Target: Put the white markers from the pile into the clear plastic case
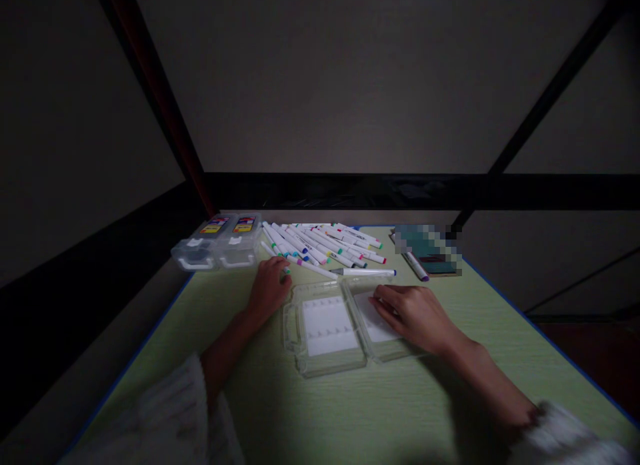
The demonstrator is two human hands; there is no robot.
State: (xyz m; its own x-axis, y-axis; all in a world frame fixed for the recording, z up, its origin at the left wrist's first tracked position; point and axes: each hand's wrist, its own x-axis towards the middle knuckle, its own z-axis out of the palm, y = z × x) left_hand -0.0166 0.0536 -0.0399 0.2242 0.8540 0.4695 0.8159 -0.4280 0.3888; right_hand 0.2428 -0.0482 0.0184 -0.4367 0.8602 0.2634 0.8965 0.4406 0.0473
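An open clear plastic case (pixel 325 328) lies flat on the green table, both halves lined with white inserts. My right hand (pixel 413 315) rests flat on its right half with the fingers stretched out. My left hand (pixel 270 286) sits just left of the case, its fingers curled round a white marker with a green cap (pixel 286 270). Behind the case lies a heap of several white markers (pixel 325 246) with coloured caps. One marker (pixel 363 272) lies alone along the case's far edge.
Two shut clear cases (pixel 217 248) with coloured labels stand at the back left. A teal booklet or box (pixel 430 250) lies at the back right with a purple-tipped marker (pixel 416 265) against it. The table's blue edges (pixel 505 298) run close on both sides.
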